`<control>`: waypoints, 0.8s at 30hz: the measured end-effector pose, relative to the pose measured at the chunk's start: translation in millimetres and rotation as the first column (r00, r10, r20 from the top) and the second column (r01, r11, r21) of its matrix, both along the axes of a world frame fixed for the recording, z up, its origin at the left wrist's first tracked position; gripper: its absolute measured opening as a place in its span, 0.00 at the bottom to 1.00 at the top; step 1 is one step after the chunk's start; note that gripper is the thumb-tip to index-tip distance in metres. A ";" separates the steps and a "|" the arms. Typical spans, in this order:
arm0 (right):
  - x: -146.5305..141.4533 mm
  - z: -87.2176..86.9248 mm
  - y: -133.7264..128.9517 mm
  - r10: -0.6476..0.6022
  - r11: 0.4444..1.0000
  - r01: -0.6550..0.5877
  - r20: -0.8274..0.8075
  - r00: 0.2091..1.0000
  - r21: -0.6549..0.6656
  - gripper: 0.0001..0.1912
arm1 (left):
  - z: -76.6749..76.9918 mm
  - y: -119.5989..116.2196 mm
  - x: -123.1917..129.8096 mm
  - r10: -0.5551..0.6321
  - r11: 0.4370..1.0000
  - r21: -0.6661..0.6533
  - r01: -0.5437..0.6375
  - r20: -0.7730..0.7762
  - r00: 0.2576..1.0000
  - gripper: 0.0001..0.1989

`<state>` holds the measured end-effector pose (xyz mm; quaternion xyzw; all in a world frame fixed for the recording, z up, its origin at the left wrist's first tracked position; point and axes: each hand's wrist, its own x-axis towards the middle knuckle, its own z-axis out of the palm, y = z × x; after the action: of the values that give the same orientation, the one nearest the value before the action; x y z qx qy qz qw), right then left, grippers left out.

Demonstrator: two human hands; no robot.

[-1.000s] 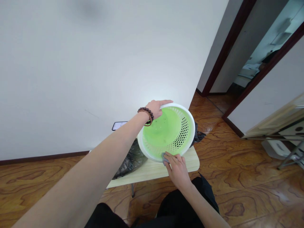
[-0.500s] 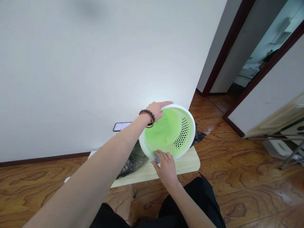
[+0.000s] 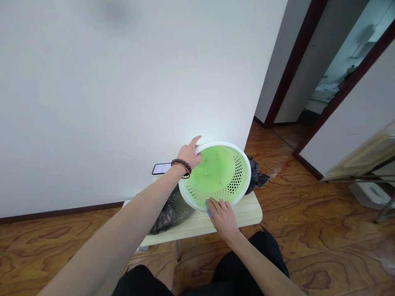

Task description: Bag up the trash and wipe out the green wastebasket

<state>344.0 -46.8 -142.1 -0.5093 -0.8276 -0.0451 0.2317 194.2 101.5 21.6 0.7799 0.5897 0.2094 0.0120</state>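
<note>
A round green plastic basket (image 3: 212, 168) with a white rim and rows of holes in its wall is tilted above a small table, its inside facing me. My left hand (image 3: 189, 154), with beaded bracelets on the wrist, grips the rim at the upper left, index finger sticking out. At the near edge my right hand (image 3: 222, 214) pinches a greyish cloth (image 3: 209, 209) against the rim. Only a small part of the cloth shows between the fingers.
The light wooden table (image 3: 247, 211) stands against a white wall. A dark plastic bag (image 3: 174, 213) lies on it left of the basket, another black bag (image 3: 255, 177) behind its right side. A phone (image 3: 161, 168) lies near the wall; a doorway opens at right.
My left hand has slid left and down along the rim. My right hand with the cloth has moved slightly right along the near edge. The basket has shifted a little.
</note>
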 end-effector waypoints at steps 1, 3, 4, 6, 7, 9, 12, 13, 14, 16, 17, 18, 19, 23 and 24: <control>-0.2 -0.4 0.0 -0.005 1.000 0.005 -0.005 1.000 0.005 0.21 | 1.6 1.3 2.0 0.052 0.999 -0.011 -0.052 -0.005 0.999 0.32; -1.1 -0.2 0.0 -0.006 1.000 0.006 -0.012 1.000 0.009 0.21 | 8.2 3.3 7.0 0.144 0.989 -0.041 -0.145 -0.030 0.989 0.37; -1.6 0.7 0.1 0.000 1.000 0.000 -0.013 1.000 0.009 0.21 | 12.9 3.9 9.8 0.175 0.983 -0.055 -0.178 -0.050 0.983 0.40; -2.4 4.3 0.4 0.016 1.000 -0.016 -0.009 1.000 0.006 0.21 | 23.4 4.2 15.8 0.199 0.976 -0.066 -0.207 -0.110 0.974 0.46; -2.7 6.7 0.6 0.024 1.000 -0.024 -0.003 1.000 0.002 0.21 | 28.5 4.1 18.9 0.190 0.978 -0.061 -0.201 -0.153 0.970 0.45; -2.9 12.1 1.3 0.040 0.999 -0.040 0.014 0.999 -0.006 0.21 | 37.3 4.2 25.4 0.112 0.992 -0.023 -0.122 -0.249 0.962 0.40; -1.9 18.0 3.2 0.065 0.998 -0.064 0.051 0.997 -0.023 0.20 | 45.3 9.1 34.8 -0.059 0.995 0.047 0.083 -0.370 0.927 0.35; -0.8 19.0 3.9 0.070 0.997 -0.069 0.062 0.996 -0.028 0.20 | 46.6 12.7 37.4 -0.095 0.991 0.049 0.124 -0.394 0.914 0.34; 0.7 19.6 4.6 0.073 0.997 -0.071 0.070 0.995 -0.035 0.20 | 47.4 17.2 39.5 -0.110 0.990 0.035 0.136 -0.407 0.907 0.33; 5.3 20.6 5.4 0.069 0.997 -0.065 0.077 0.995 -0.048 0.20 | 47.1 28.0 42.4 -0.110 0.994 -0.045 0.100 -0.404 0.908 0.29; 8.3 21.3 5.3 0.062 0.997 -0.058 0.076 0.995 -0.056 0.20 | 46.3 33.5 43.3 -0.111 0.992 -0.094 0.081 -0.391 0.914 0.27; 11.5 22.3 4.8 0.053 0.997 -0.049 0.071 0.996 -0.065 0.21 | 45.0 38.6 44.0 -0.121 0.988 -0.135 0.075 -0.373 0.920 0.27; 14.9 23.6 3.8 0.043 0.996 -0.038 0.064 0.997 -0.076 0.21 | 43.6 43.1 44.7 -0.140 0.983 -0.162 0.087 -0.353 0.925 0.27; 24.5 28.7 -2.9 -0.041 0.992 0.039 -0.010 0.999 -0.123 0.30 | 38.1 52.7 48.2 -0.216 0.970 -0.175 0.167 -0.313 0.925 0.25; 24.4 28.9 -4.5 -0.069 0.989 0.064 -0.032 0.997 -0.136 0.30 | 37.3 53.2 49.0 -0.220 0.970 -0.170 0.173 -0.315 0.923 0.24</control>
<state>368.4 -51.3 -113.2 -0.5519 -0.8069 0.0122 0.2101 243.2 154.7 58.9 0.8566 0.5149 0.0312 -0.0121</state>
